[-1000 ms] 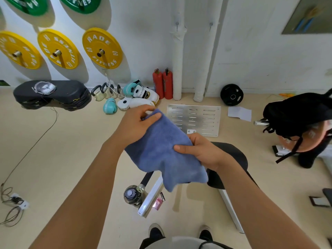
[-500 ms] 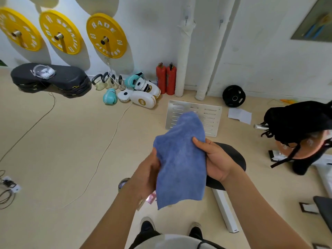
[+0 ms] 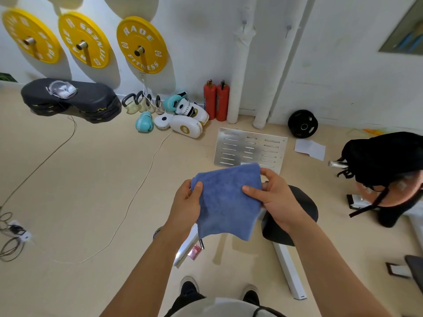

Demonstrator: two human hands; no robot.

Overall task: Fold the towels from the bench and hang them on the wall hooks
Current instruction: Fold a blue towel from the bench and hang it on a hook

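1. In front of my chest, in the head view, I hold the folded blue towel (image 3: 226, 200) up in the air between both hands.
2. My left hand (image 3: 186, 207) pinches its left edge, thumb on the front.
3. My right hand (image 3: 275, 202) grips its right edge, thumb on the front and fingers behind.
4. Below the towel lies the black surface (image 3: 304, 209) on its white frame.
5. On the wall ahead, two small hooks (image 3: 244, 23) sit above the white pipes (image 3: 240, 72), well apart from the towel.
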